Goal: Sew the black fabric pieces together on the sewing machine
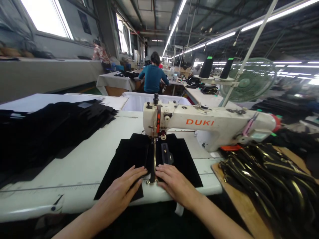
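Observation:
Black fabric (132,152) lies flat on the sewing table, its far edge under the head of a white sewing machine (179,116). Down its middle runs a zipper (155,154) with gold teeth, passing beneath the presser foot. My left hand (124,182) rests on the fabric left of the zipper, fingers stretched out. To the right, my right hand (174,181) lies on the cloth with its fingers extended, fingertips close by the zipper. A small black zippered patch (166,154) sits on the fabric just beyond my right fingers.
Stacked black fabric pieces (47,129) cover the table's left side. A heap of gold-toothed zippers (269,182) lies on a wooden board at right. Small thread snips (56,204) lie at the front edge. Behind the machine stands a white bin (134,99); a person (152,74) sits farther back.

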Demonstrator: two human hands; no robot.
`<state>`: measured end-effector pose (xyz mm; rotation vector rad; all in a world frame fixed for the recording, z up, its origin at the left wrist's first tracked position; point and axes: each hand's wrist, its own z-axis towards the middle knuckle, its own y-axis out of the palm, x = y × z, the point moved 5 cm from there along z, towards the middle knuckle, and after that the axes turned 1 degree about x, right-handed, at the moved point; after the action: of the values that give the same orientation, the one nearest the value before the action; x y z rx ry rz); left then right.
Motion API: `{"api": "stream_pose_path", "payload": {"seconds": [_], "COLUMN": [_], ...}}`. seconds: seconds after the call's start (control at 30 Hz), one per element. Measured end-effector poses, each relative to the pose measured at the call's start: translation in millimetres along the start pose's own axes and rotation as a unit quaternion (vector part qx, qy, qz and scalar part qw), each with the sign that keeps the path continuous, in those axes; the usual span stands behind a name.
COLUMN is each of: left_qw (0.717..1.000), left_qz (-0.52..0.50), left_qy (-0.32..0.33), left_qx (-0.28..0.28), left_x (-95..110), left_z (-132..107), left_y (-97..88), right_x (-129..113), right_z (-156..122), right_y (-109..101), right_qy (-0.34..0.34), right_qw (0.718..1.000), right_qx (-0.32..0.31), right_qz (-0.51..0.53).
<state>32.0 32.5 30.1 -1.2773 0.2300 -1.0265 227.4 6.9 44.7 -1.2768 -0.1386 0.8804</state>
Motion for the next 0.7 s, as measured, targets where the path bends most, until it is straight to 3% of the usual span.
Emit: {"api": "stream_pose_path", "payload": {"seconds": [0.1, 0.2, 0.37, 0.53, 0.7], "left_qw": [0.998, 0.998, 1.000, 0.991, 0.975], "left_qz": [-0.039, -0.046, -0.023, 0.085, 0.164], "left_qy": [-0.023, -0.038, -0.012, 0.094, 0.136], "left_qx": [-0.038, -0.027, -0.007, 0.033, 0.069], "left_x": [-5, -5, 4, 29, 38], "left_z": [6, 6, 3, -3, -14], "left_y": [-15.0, -23.9, -18.3, -4.8, 12.5], "right_x": [1, 2, -9, -18, -30], "right_z": [11, 17, 10, 0, -2], "right_y": [-21, -37, -15, 2, 8], "right_qy": [-0.033, -0.038, -0.088, -0.023, -0.004], "right_qw": [0.999, 0.998, 0.991, 0.997, 0.996], "right_qx": [-0.003, -0.010, -0.053, -0.015, 0.038], "right_qz": [-0.030, -0.043, -0.087, -0.073, -0.083]}}
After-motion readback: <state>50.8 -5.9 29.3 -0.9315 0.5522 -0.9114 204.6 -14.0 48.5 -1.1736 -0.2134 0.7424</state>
